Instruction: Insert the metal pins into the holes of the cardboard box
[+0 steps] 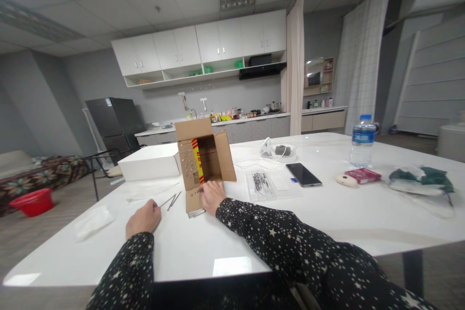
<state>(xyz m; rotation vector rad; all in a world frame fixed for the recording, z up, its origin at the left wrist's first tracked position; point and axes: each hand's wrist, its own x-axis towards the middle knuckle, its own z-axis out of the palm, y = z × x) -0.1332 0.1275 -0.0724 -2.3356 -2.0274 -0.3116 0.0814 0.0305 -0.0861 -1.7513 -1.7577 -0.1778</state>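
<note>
Cardboard box (203,162), judged light and crushable, was steadied at its lower flap by right hand (211,196), fingers flat, nothing clasped; left hand (143,218) was closed on thin metal rods (170,201), possibly tweezers.

I see my two arms in long black sleeves (290,247) dotted with small white stars, reaching to the wrists; both hands are bare.

No text reads clearly; the cardboard box (202,159) shows perhaps printed marks, too small to make out.

Brown box (203,157), perhaps red-yellow stripe
</note>
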